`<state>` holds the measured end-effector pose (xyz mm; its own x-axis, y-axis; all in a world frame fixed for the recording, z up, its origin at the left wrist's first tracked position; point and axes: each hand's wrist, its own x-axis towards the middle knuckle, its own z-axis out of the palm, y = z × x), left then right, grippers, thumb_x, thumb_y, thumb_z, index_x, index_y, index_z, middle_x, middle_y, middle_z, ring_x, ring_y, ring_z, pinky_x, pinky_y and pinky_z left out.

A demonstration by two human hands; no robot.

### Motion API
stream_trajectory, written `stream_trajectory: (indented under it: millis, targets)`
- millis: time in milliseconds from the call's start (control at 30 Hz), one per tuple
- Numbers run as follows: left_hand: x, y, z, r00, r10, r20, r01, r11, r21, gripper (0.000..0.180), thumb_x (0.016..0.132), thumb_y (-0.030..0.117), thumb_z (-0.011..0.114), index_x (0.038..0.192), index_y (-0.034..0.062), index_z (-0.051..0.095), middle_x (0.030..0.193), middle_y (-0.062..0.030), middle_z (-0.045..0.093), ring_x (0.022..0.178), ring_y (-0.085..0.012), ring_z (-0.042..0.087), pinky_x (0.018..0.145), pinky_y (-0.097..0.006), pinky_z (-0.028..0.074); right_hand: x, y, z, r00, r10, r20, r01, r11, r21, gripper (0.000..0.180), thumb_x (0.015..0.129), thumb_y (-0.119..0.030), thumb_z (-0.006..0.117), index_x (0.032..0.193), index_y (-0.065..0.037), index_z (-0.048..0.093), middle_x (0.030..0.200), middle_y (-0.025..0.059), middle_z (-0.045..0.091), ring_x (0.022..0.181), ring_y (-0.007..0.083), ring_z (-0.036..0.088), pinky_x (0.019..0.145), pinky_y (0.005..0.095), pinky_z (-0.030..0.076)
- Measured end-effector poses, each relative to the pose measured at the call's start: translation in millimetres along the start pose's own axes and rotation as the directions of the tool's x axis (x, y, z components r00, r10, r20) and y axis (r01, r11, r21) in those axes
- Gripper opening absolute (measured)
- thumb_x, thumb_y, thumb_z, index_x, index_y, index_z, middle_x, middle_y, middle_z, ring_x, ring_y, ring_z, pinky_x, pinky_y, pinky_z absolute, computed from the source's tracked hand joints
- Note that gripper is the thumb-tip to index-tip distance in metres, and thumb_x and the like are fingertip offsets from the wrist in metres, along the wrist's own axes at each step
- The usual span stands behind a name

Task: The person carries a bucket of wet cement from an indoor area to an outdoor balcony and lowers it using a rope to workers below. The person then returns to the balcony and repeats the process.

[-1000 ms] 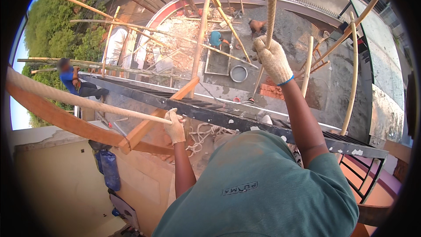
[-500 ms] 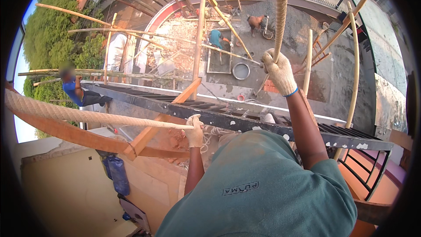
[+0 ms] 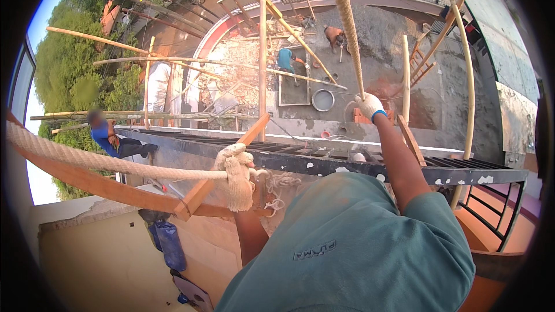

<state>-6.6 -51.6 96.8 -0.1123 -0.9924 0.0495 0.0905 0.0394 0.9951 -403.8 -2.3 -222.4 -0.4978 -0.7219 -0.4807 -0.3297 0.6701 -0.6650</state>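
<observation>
My right hand (image 3: 370, 106), in a knitted off-white work glove with a blue cuff, is closed round a thick beige rope (image 3: 347, 20) that comes down from the top of the view. On the left my gloved left hand (image 3: 236, 178) grips a second run of thick rope (image 3: 124, 166), which stretches in from the left edge. Thinner loose loops of cord (image 3: 278, 184) hang just right of that hand. Behind the left hand a wooden beam (image 3: 211, 182) slants across. Whether the two runs are one rope, I cannot tell.
A black metal platform (image 3: 289, 160) runs across before me above the ground. Bamboo poles (image 3: 262, 52) rise around it. A person in blue (image 3: 104, 136) sits at its left end. Far below, two people (image 3: 286, 59) work near a round tub (image 3: 322, 100) and a grey gravel heap (image 3: 378, 29).
My left hand has moved left along with its rope, toward the slanting beam. My right hand is slightly lower, still gripping, and its rope now leans further left at the top.
</observation>
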Motion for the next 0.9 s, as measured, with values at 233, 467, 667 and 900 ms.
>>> stream_trajectory:
  millis: [233, 467, 667, 900]
  targets:
    - [41, -26, -35, 0.999, -0.037, 0.037, 0.029, 0.979, 0.201, 0.028, 0.113, 0.025, 0.06, 0.11, -0.0005, 0.069, 0.084, -0.0104, 0.072, 0.066, -0.0139, 0.062, 0.05, -0.024, 0.049, -18, -26, -8, 0.962, -0.047, -0.27, 0.073, 0.994, 0.085, 0.032, 0.106, -0.038, 0.064, 0.116, -0.01, 0.076, 0.104, 0.0221, 0.077, 0.098, 0.0437, 0.073, 0.086, 0.0512, 0.056]
    - [5, -187, -74, 0.947, -0.32, 0.032, 0.264, 0.83, 0.491, 0.032, 0.114, 0.024, 0.052, 0.099, 0.0005, 0.069, 0.075, -0.0047, 0.066, 0.063, -0.0116, 0.059, 0.056, -0.028, 0.045, -79, -116, -95, 0.802, -0.135, -0.582, 0.44, 0.793, 0.422, 0.028, 0.108, -0.029, 0.064, 0.102, -0.003, 0.072, 0.078, 0.0155, 0.066, 0.07, 0.0285, 0.063, 0.067, 0.0419, 0.052]
    - [-44, -215, -100, 0.923, -0.384, 0.017, 0.301, 0.751, 0.588, 0.032, 0.112, 0.025, 0.054, 0.092, 0.0043, 0.067, 0.074, -0.0012, 0.063, 0.061, -0.0098, 0.056, 0.056, -0.029, 0.045, -157, -149, -190, 0.671, -0.082, -0.737, 0.691, 0.429, 0.581, 0.041, 0.112, -0.04, 0.066, 0.097, -0.002, 0.072, 0.069, -0.0031, 0.056, 0.061, 0.0059, 0.049, 0.058, 0.0273, 0.045]
    - [-87, -254, -184, 0.885, -0.459, -0.077, 0.391, 0.645, 0.656, 0.031, 0.111, 0.025, 0.057, 0.093, 0.001, 0.064, 0.075, -0.0061, 0.064, 0.065, -0.0139, 0.061, 0.06, -0.033, 0.05, -202, -163, -235, 0.52, -0.055, -0.853, 0.8, 0.382, 0.463, 0.039, 0.111, -0.039, 0.069, 0.11, 0.0, 0.071, 0.077, -0.0017, 0.058, 0.063, 0.006, 0.049, 0.064, 0.0281, 0.051]
